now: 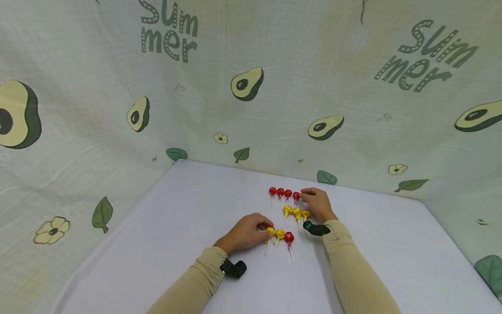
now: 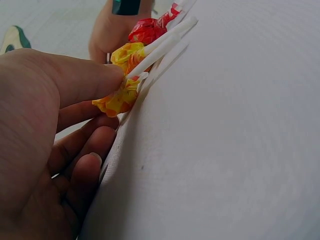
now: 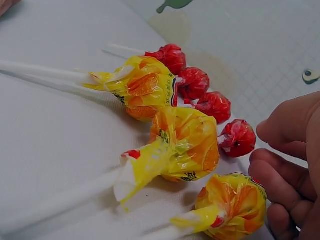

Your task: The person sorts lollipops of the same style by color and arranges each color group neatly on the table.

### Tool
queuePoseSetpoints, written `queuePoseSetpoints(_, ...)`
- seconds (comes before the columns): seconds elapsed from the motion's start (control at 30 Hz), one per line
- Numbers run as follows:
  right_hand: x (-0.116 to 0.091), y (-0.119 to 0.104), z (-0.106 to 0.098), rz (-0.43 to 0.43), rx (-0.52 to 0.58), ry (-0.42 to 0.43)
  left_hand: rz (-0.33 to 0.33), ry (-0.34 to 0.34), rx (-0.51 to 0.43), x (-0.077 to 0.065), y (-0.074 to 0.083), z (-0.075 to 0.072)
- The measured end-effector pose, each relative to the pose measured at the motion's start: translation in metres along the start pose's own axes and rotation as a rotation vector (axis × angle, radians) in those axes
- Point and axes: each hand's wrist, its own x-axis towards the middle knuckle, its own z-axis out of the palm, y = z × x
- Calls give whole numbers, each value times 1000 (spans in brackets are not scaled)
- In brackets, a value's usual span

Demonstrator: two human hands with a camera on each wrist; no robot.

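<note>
My left hand (image 1: 244, 233) pinches a yellow-wrapped lollipop (image 2: 119, 102) between thumb and index finger, close to the cloth. Beside it lie a second yellow lollipop (image 1: 279, 234) and a red lollipop (image 1: 289, 237), sticks toward me. Farther back, my right hand (image 1: 318, 205) is beside the rightmost red lollipop (image 3: 238, 138), its fingers loosely bent and holding nothing. That lollipop ends a row of several red ones (image 1: 280, 192). Between the row and the front group are three yellow lollipops (image 3: 185, 142).
A white cloth (image 1: 188, 209) covers the table. Behind and beside it hangs a pale curtain (image 1: 274, 144) printed with avocados and leaves. Dark straps with small devices sit on the left wrist (image 1: 234, 267) and right wrist (image 1: 316, 228).
</note>
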Motion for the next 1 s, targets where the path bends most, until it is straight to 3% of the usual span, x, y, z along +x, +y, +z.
queuePoseSetpoints(0.33, -17, -1, -12, -21, 11, 6, 1, 1, -5, -1, 0, -1)
queuePoseSetpoints(0.57, -41, -5, -20, -65, 41, 53, -3, -7, -6, 1, 1, -2)
queuePoseSetpoints(1.0, -83, -9, -21, -149, 37, 61, -3, -10, -9, 1, -1, 0)
